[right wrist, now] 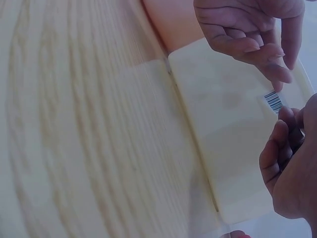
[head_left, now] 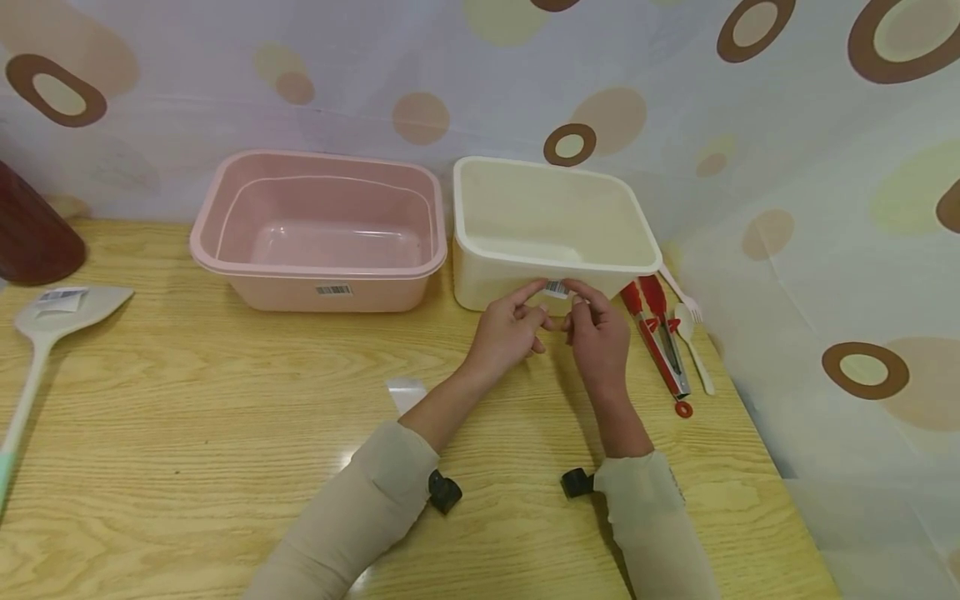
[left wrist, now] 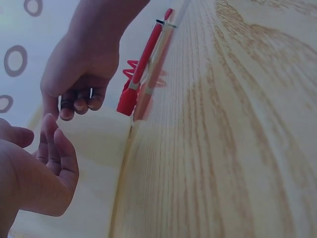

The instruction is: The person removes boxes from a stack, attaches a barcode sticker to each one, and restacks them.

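Left hand and right hand clamp nothing, forefingers extended to the label on the cream tub. Light, even fingertip pressure should avoid creases.

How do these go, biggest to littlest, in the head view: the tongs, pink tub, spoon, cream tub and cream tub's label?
1. Pink tub
2. Cream tub, only a bit smaller
3. Tongs
4. Spoon
5. Cream tub's label
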